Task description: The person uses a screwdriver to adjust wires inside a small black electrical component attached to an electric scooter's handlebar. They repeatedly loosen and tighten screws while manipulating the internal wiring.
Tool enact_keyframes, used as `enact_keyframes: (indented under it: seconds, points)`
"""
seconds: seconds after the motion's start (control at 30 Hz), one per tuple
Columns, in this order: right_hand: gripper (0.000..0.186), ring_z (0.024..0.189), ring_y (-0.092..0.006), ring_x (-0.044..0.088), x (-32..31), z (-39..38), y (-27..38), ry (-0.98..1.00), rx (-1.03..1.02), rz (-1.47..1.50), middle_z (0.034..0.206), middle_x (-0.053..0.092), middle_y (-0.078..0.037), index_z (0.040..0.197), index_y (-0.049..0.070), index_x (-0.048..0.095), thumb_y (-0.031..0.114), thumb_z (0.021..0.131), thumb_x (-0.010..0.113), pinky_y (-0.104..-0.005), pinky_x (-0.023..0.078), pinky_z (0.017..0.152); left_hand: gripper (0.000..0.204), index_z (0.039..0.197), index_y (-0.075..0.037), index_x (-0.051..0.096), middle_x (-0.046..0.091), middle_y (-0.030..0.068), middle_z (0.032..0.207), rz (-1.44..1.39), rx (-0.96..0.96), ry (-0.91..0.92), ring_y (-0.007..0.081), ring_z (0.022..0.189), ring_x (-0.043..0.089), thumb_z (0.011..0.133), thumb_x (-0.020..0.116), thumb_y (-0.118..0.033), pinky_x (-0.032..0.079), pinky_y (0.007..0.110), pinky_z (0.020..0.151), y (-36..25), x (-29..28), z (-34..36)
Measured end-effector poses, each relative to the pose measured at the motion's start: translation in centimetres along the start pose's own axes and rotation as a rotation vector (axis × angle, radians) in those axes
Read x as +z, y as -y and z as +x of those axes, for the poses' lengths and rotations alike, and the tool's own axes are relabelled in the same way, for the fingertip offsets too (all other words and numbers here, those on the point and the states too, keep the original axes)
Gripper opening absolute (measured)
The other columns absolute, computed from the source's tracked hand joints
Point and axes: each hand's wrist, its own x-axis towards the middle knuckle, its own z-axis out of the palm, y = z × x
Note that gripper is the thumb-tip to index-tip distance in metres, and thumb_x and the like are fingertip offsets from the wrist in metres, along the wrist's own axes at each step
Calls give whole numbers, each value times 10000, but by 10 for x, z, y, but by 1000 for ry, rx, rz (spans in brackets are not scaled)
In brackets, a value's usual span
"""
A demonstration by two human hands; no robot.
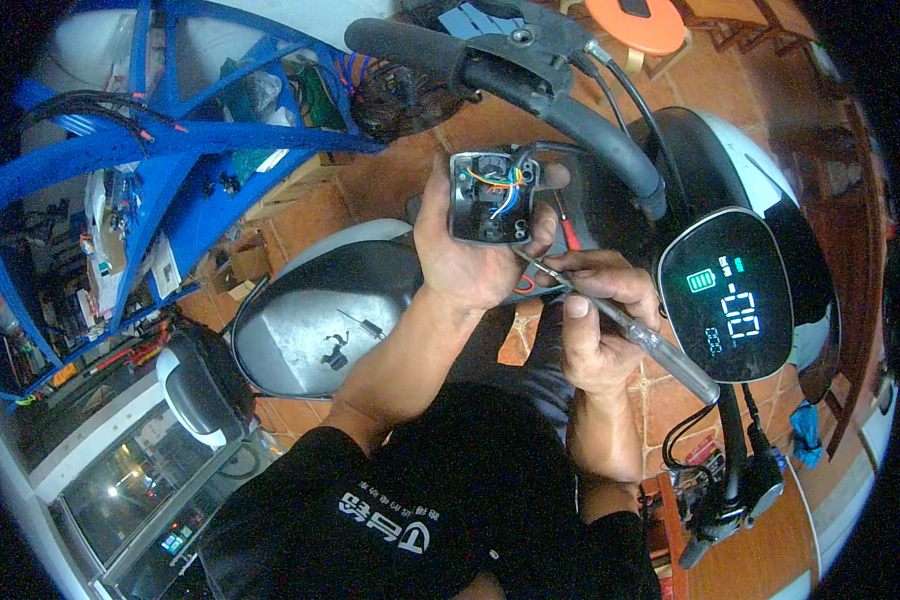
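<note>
Standing at the far left, blue shelving (185, 135) is crowded with small goods, too blurred to be told apart. Beside it a smooth black seat (280, 345), worn pale across its middle, is partly covered by the left forearm; small dark pieces (335, 350) are laid toward its lower right edge. Right of the seat, clear of any surface, a squarish black plastic housing (485, 222) is gripped by the curled left hand (460, 275), whose palm is partly hidden behind it; thin coloured wires (505, 180) are exposed inside. Above, a dull black handlebar (605, 150) is seen curving down. A slim screwdriver (670, 360), clear-handled and metal-shafted, is pinched between the thumb and closed fingers of the right hand (605, 305); whether the housing is touched by its tip cannot be told. At right, a glossy rounded display (690, 330) is lit.
</note>
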Motion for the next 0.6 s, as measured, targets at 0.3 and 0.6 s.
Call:
enact_keyframes:
  seconds: [0.3,0.6]
  points:
    - [96,788,-229,652,-3,2,-3,28,-17,-4,930,648,-194,921,0,547,37,856,607,-340,535,722,660,1234,-28,520,589,260,1128,41,-21,-2,275,631,553,945,286,-573,448,336,529,-3,-4,6]
    - [100,797,-232,654,-4,2,-7,14,23,13,932,653,-197,922,2,550,42,853,611,-344,535,729,696,1290,20,451,568,274,1144,63,-69,19,251,659,548,913,385,-561,436,327,535,-6,-14,9]
